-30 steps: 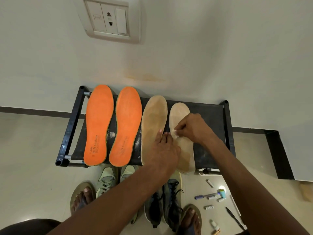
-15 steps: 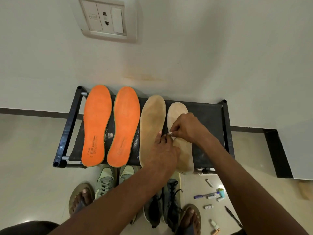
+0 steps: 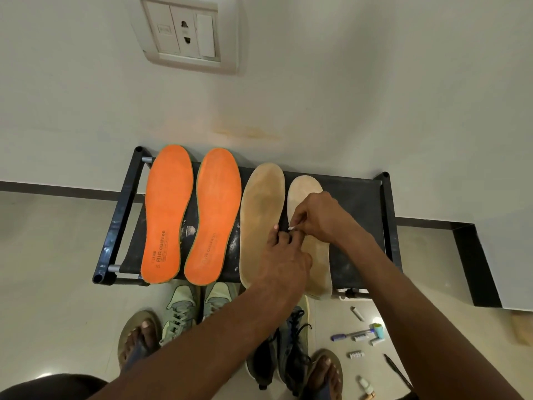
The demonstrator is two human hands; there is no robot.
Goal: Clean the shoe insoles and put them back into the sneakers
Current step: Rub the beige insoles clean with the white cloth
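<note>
Four insoles lie side by side on a black shoe rack (image 3: 386, 203): two orange insoles (image 3: 168, 212) (image 3: 215, 215) on the left, a long beige insole (image 3: 259, 209) and a paler beige insole (image 3: 318, 255) on the right. My left hand (image 3: 284, 255) rests with straight fingers across the two beige insoles. My right hand (image 3: 317, 217) is over the paler one and pinches a small white piece (image 3: 291, 228) just beyond my left fingertips. Below the rack stand a light green sneaker pair (image 3: 184, 310) and a dark sneaker pair (image 3: 288, 350), partly hidden by my left arm.
The rack stands against a white wall with a socket plate (image 3: 184, 33). My feet in sandals (image 3: 138, 339) (image 3: 326, 373) flank the sneakers. Pens, small tubes and caps (image 3: 360, 336) lie scattered on the floor at the lower right. A dark ledge (image 3: 473, 267) runs along the right.
My right hand has edged slightly left along the paler beige insole toward my left fingertips. My left hand stays pressed in place.
</note>
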